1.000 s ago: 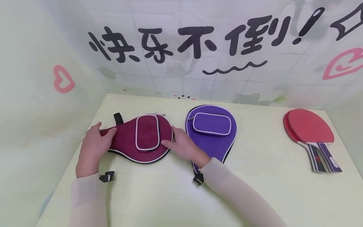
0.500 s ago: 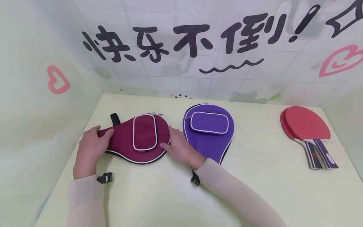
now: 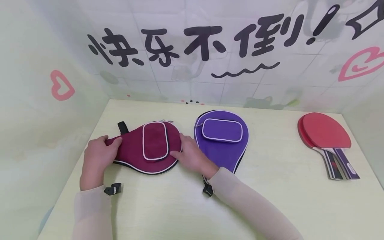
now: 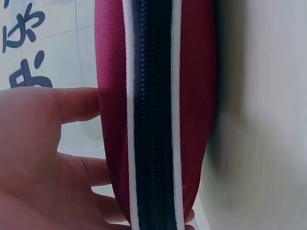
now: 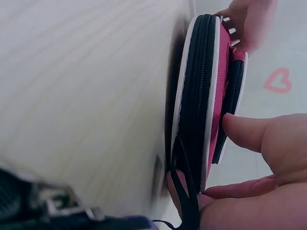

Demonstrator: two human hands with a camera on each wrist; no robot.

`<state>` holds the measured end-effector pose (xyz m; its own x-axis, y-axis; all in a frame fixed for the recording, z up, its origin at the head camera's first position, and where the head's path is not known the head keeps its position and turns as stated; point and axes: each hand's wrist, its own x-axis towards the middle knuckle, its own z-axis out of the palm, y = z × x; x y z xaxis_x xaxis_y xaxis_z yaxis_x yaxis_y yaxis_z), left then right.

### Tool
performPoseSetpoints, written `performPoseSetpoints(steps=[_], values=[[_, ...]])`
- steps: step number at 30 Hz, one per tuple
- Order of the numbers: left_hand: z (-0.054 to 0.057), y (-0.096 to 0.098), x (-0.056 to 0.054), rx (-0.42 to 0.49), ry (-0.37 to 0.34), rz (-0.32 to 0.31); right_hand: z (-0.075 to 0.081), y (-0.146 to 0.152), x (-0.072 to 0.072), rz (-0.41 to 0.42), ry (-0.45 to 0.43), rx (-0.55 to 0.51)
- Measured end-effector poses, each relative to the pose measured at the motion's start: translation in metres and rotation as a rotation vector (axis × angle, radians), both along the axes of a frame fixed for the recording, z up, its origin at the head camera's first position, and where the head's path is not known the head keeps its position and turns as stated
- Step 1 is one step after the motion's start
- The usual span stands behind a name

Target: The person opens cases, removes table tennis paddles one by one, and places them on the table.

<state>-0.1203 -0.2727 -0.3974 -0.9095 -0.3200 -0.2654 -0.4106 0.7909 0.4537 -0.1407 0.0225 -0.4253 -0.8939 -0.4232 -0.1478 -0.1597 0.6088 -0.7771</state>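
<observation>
A maroon table tennis bat case [image 3: 129, 148] with white piping lies flat, its round end to the right and narrow end to the left. At the narrow end my left hand [image 3: 97, 155] grips it, thumb on top and fingers round the far edge. My right hand [image 3: 193, 155] pinches the round end, thumb on top near the small zipped pocket [image 3: 155, 140] and fingers low at the rim. A dark zipper [image 4: 154, 96] runs along the case's side in the left wrist view. In the right wrist view, a black strap loop [image 5: 184, 177] hangs by the right fingers.
A purple bat case [image 3: 219, 153] lies just right of the maroon one, partly under my right forearm. Two red bats [image 3: 327, 130] overlap at the table's right side. A printed wall covering [image 3: 192, 90] stands along the back of the pale table [image 3: 279, 166].
</observation>
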Motion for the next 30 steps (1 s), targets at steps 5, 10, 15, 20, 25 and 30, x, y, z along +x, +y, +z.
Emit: performPoseSetpoints(steps=[5,10,15,20,25,30], values=[[0.008,0.011,0.001,0.004,0.007,-0.009,0.011,0.01,-0.005,-0.004,0.028,-0.026],[0.017,0.024,0.002,0.011,0.033,-0.007,0.026,0.023,-0.012,-0.043,0.073,-0.035],[0.021,0.041,0.004,0.032,0.061,-0.026,0.036,0.041,-0.021,-0.117,0.1,-0.025],[0.022,0.065,0.008,0.065,0.066,-0.068,0.048,0.064,-0.031,-0.188,0.095,0.024],[0.021,0.093,0.014,0.122,0.073,-0.125,0.054,0.093,-0.045,-0.226,0.111,0.069],[0.017,0.122,0.023,0.227,0.093,-0.182,0.053,0.126,-0.063,-0.207,0.144,0.102]])
